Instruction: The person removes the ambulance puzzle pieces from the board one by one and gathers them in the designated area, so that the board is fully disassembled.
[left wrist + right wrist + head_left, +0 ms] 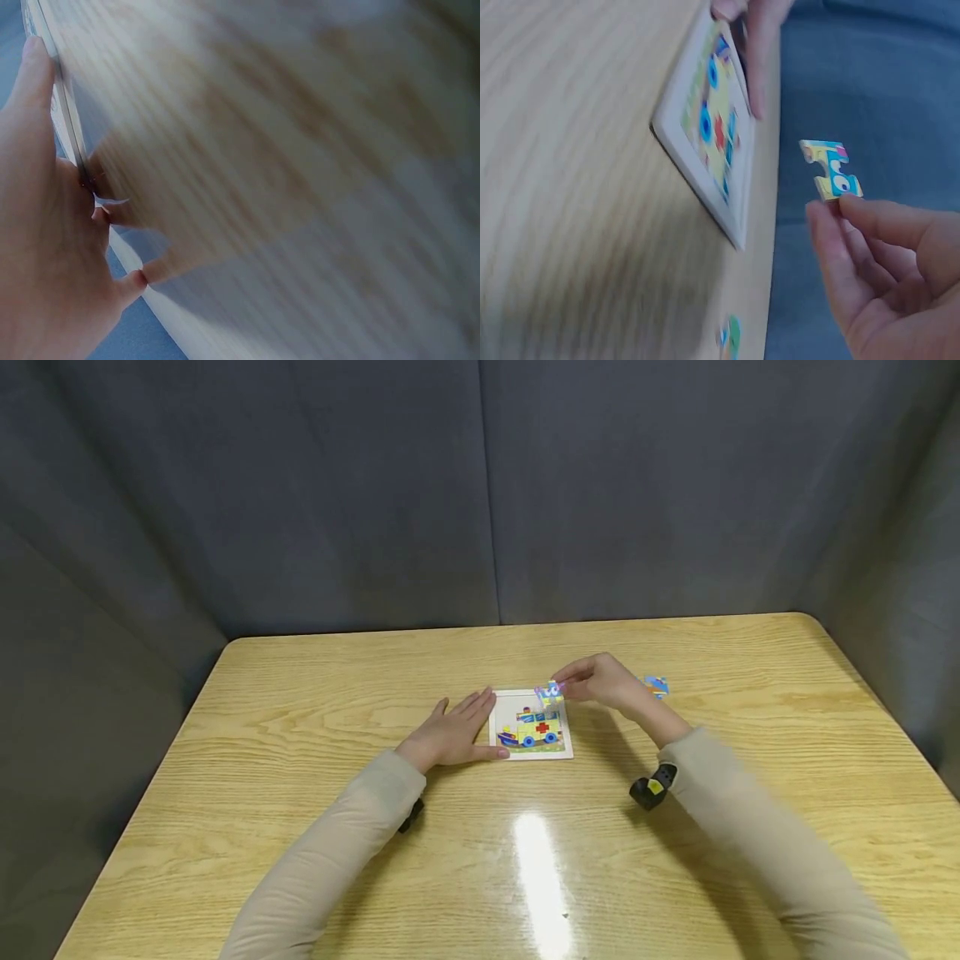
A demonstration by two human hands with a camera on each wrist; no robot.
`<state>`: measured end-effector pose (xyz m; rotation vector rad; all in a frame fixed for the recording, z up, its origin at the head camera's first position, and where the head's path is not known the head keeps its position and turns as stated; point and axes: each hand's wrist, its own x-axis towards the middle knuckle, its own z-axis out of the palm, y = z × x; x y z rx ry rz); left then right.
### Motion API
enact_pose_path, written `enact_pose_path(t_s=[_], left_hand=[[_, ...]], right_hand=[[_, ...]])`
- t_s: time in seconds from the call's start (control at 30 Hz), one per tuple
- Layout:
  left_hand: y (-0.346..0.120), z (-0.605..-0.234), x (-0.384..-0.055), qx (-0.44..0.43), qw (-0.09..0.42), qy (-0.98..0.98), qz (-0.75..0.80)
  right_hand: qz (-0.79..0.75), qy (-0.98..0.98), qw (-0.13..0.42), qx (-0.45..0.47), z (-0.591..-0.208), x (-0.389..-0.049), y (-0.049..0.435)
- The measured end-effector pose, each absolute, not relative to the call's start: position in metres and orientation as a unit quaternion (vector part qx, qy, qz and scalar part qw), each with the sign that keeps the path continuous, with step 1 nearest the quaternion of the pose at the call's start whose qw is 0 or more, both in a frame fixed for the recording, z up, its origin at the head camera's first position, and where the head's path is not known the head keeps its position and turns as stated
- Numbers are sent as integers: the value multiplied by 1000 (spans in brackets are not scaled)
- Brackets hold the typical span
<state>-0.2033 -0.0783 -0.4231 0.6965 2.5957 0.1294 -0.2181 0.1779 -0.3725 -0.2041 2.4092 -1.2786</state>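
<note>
A square white-rimmed jigsaw tray (pixel 534 757) lies on the table, its lower part filled with a yellow ambulance picture marked by a red cross. My left hand (pixel 452 735) rests along the tray's left side, fingers stretched out and thumb on the near left corner. Between thumb and fingertips, my right hand (pixel 600 682) pinches a jigsaw piece (pixel 550 694) over the tray's upper right part. In the right wrist view this piece (pixel 832 171) shows blue and yellow with cartoon eyes. The left wrist view has the left hand (pixel 56 247) at the tray's edge.
One loose blue and orange jigsaw piece (pixel 657 686) lies to the right of the tray, behind the right wrist. The wooden table (pixel 300 710) ends at dark grey curtains (pixel 375 510) at the back and sides. Each wrist wears a black camera (pixel 652 787).
</note>
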Motion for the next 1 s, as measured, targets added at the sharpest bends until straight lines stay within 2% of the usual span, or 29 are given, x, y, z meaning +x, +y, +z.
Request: enact_pose_path(t_s=[0.27,0.5,1.0], left_hand=[[-80,-423,-203,255,219,940,52],[-78,-421,-201,258,228,938,53],[-79,-421,-202,254,224,940,54]], right_hand=[[-475,864,167,-19,-364,-220,212],[-500,843,197,14,-371,-216,234],[-507,825,248,20,-391,-212,247]])
